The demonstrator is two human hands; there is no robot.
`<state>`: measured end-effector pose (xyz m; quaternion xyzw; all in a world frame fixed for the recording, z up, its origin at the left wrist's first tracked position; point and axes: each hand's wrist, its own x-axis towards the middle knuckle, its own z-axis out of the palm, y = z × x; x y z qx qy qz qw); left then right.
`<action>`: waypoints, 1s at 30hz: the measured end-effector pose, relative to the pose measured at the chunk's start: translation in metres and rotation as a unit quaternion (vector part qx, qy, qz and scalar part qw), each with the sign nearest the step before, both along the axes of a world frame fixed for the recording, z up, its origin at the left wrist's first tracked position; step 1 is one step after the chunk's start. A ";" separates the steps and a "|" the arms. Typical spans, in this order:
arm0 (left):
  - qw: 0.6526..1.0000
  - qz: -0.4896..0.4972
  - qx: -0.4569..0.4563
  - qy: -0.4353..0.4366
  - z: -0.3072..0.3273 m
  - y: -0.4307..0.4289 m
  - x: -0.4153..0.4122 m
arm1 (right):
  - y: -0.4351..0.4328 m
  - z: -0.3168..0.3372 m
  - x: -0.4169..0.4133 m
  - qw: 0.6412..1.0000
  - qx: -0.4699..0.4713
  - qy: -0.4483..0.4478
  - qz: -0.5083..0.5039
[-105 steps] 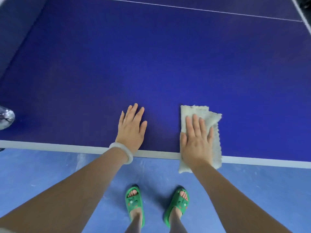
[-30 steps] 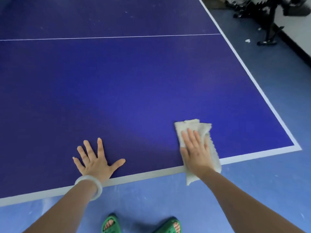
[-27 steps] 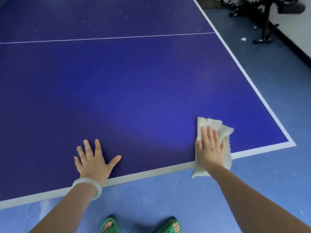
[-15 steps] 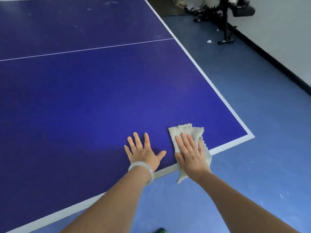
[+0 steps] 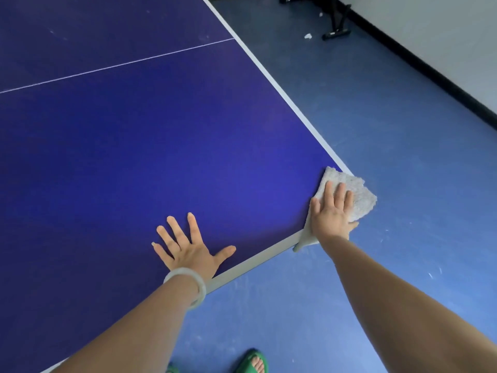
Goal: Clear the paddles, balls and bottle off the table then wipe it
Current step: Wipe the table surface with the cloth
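Observation:
The dark blue table-tennis table (image 5: 161, 144) fills the left and middle of the view, with white edge lines and a thin white centre line. My right hand (image 5: 332, 214) presses flat, fingers straight, on a folded white cloth (image 5: 357, 192) at the table's near right corner; the cloth overhangs both edges there. My left hand (image 5: 188, 251), a pale bangle on its wrist, rests flat with fingers spread on the table just inside the near edge. No paddles, balls or bottle show in this view.
Blue floor lies to the right and below the table edge. A black metal stand (image 5: 336, 25) and a scrap of white litter (image 5: 308, 36) sit on the floor at the far right, by a white wall with a black skirting. My green sandals (image 5: 252, 362) are at the bottom.
My right hand has slid the cloth rightward along the near edge to the table's corner. My left hand has shifted along the edge with it, and my view has turned right.

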<state>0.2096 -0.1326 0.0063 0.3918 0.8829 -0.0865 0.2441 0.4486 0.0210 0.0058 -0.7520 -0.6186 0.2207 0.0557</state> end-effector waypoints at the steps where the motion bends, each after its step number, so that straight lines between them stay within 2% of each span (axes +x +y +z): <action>1: 1.000 0.000 -0.002 0.000 0.001 0.000 0.000 | -0.002 0.000 -0.002 1.000 0.001 0.019 -0.013; 9: 1.000 0.002 -0.004 -0.010 0.003 0.000 -0.001 | -0.034 0.007 -0.018 0.986 0.045 0.120 -0.107; 13: 1.000 0.004 -0.002 -0.010 0.003 0.000 -0.001 | -0.058 0.013 -0.019 0.982 0.069 0.132 -0.115; 22: 0.999 -0.012 0.035 0.016 0.011 0.001 0.005 | -0.053 0.038 0.016 0.977 -0.022 0.183 -0.106; 24: 0.995 -0.051 0.089 0.000 0.017 0.010 0.013 | -0.049 0.044 0.027 0.976 -0.041 0.185 -0.107; 26: 0.983 -0.131 0.129 -0.031 0.025 0.026 0.030 | -0.048 0.049 0.041 0.977 -0.050 0.178 -0.109; 30: 0.952 -0.245 0.144 -0.116 0.048 0.072 0.087 | -0.048 0.054 0.073 0.979 -0.075 0.147 -0.121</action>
